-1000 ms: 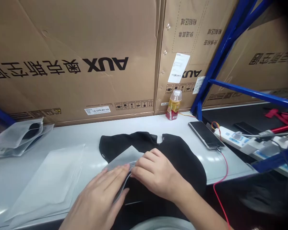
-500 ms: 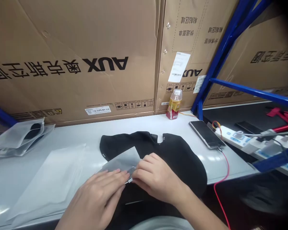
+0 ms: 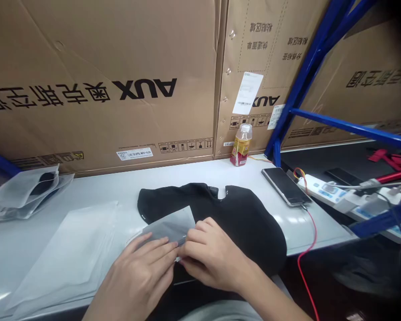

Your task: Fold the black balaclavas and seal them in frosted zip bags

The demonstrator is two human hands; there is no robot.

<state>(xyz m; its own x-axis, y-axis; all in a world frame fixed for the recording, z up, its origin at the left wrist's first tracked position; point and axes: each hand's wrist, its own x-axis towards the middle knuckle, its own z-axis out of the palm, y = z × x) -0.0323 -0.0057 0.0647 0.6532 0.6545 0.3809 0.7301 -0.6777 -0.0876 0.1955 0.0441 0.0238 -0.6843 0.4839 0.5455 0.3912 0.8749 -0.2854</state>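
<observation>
A translucent plastic bag lies over the near left part of a black fabric piece on the white table. My left hand presses on the bag's near edge, thumb beneath, fingers close together. At the right end of that edge, my right hand pinches the bag, its fingers curled. The two hands nearly touch, and their fingertips hide part of the edge. A small notch shows at the far side of the black fabric.
Flat translucent bags lie at the left, with filled bags behind. Farther right are a bottle, a phone with a red cable and power strips. Large cartons and a blue frame stand behind.
Both hands have shifted slightly along the bag's edge toward the left and nearer. The fingers of my left hand are a little more spread. The view has moved slightly.
</observation>
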